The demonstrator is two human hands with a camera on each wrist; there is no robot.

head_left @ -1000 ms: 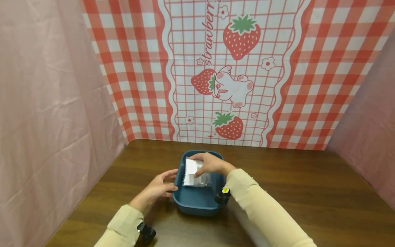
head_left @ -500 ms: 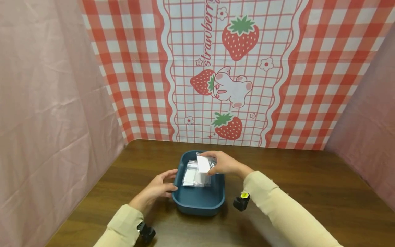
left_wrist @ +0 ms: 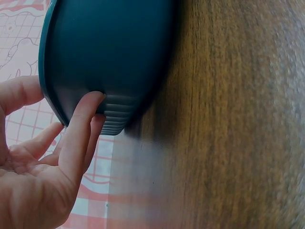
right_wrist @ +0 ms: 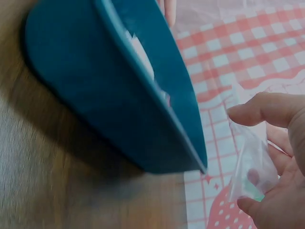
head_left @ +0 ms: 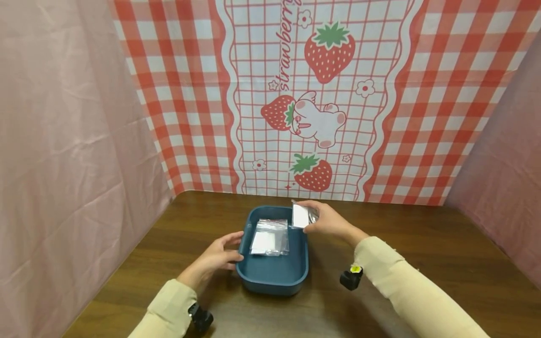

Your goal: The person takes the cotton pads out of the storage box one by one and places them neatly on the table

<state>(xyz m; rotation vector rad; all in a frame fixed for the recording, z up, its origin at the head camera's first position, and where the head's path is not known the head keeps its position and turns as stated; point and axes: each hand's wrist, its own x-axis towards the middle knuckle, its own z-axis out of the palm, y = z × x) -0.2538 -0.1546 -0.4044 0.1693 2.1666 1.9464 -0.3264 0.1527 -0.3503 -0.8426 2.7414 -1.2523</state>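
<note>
The bin (head_left: pixel 270 286) stood on the table (head_left: pixel 444 244) before the cloth (head_left: pixel 321 117), packets (head_left: pixel 267 242) inside (toward the far left), the left hand (head_left: pixel 214 257) at its left wall, the right hand (head_left: pixel 328 220) and its held packet (head_left: pixel 300 217) near the bin's far-right corner.

Right hand (head_left: pixel 327 219) holding clear packet (head_left: pixel 300 216) near blue bin (head_left: pixel 270 273); left hand (head_left: pixel 214 257) touching its side; packets (head_left: pixel 270 238) inside.

Bin (head_left: pixel 270 271) smooth matt plas., bags (head_left: pixel 270 238) glossy plas. film, tabletop (head_left: pixel 439 234) prob. semi-gloss wood.
</note>
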